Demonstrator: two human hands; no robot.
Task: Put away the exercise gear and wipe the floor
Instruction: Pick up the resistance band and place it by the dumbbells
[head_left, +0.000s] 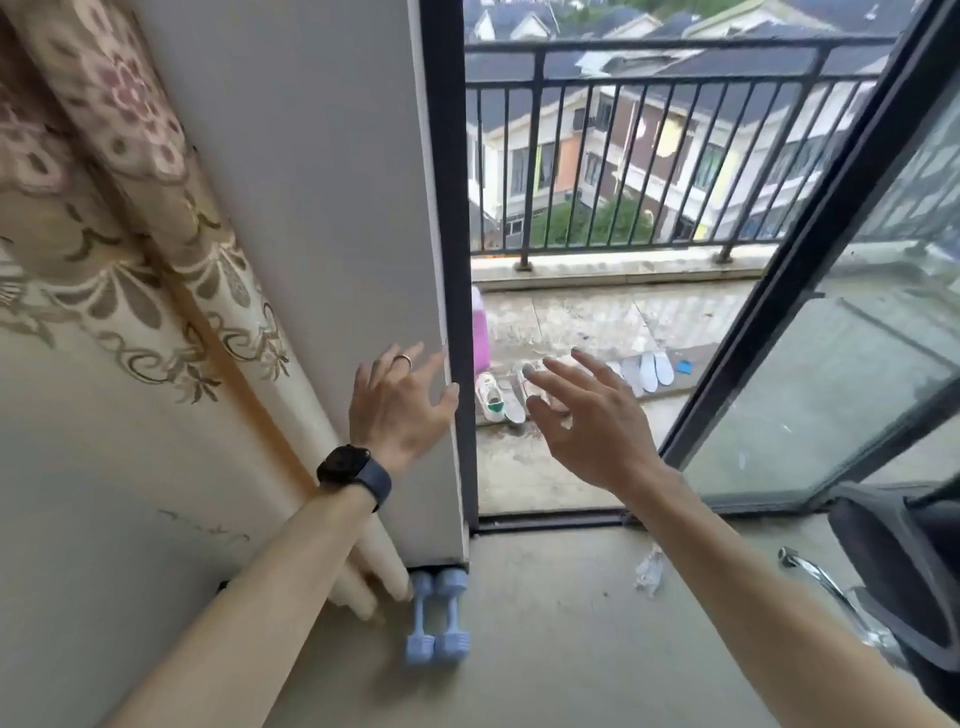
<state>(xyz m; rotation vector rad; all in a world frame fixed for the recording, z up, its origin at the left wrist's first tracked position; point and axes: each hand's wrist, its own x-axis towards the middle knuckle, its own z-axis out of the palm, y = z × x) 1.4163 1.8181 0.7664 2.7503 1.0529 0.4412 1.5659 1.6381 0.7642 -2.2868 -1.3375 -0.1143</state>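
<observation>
While both hands hang empty in the middle of the head view, the two blue dumbbells (437, 618) lie side by side on the floor (561, 623) at lower centre, against the foot of the white wall (322, 208) and just beside the curtain (130, 218) hem. The left hand (397, 402), with a watch (353, 473) at the wrist, has its fingers spread wide near the door frame (449, 260); the right hand (587, 421) is equally splayed and holds nothing. By my judgement the dumbbells are small, rigid and dense for their size, best gripped round the narrow middle bar. Their far ends are tucked under the wall edge. Lower right, a dark chair (893, 571) is cut off, and the pale scrap (649, 569) on the floor is possibly crumpled plastic.
</observation>
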